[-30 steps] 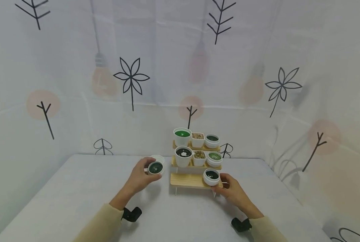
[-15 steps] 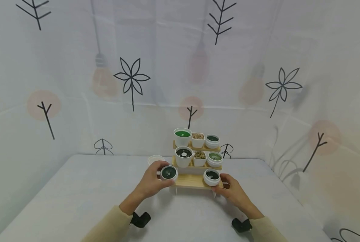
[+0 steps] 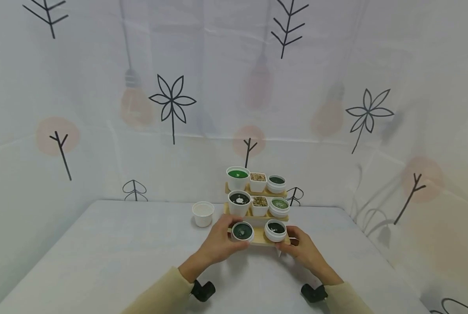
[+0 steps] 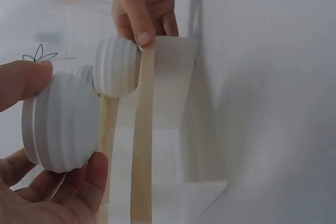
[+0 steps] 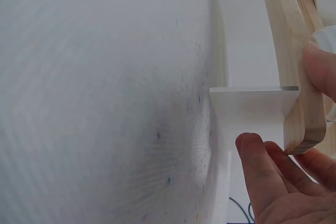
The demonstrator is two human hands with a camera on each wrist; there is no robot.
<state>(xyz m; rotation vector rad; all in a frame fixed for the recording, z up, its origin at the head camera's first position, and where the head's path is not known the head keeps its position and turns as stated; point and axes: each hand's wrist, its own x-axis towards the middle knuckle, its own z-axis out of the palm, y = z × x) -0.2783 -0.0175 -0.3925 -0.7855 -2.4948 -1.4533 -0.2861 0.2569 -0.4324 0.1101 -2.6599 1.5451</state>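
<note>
My left hand (image 3: 220, 244) holds a small round white pot (image 3: 243, 231) with a dark green filling, thumb on one side and fingers on the other. The pot's ribbed wall (image 4: 60, 124) faces the left wrist view, just above the left part of the lowest wooden shelf (image 3: 260, 236). On that shelf's right end stands a similar white pot (image 3: 275, 232) with a dark filling and white marks. My right hand (image 3: 302, 248) grips the shelf's right end, its thumb on the wooden board (image 5: 294, 51) beside this pot and other fingers around the end and the white leg (image 5: 254, 103).
Higher shelves carry a tall dark-filled cup (image 3: 239, 206), a square crumb-filled cup (image 3: 259, 207), a light-green pot (image 3: 279, 206), a bright-green cup (image 3: 237, 177), another square cup (image 3: 257, 182) and a dark-green pot (image 3: 276, 183). A white cup (image 3: 203, 213) stands left on the white table (image 3: 112, 253).
My left hand has carried its pot rightward, from left of the stand to over the lowest shelf. The white cup on the left now shows fully. My right hand has stayed in place.
</note>
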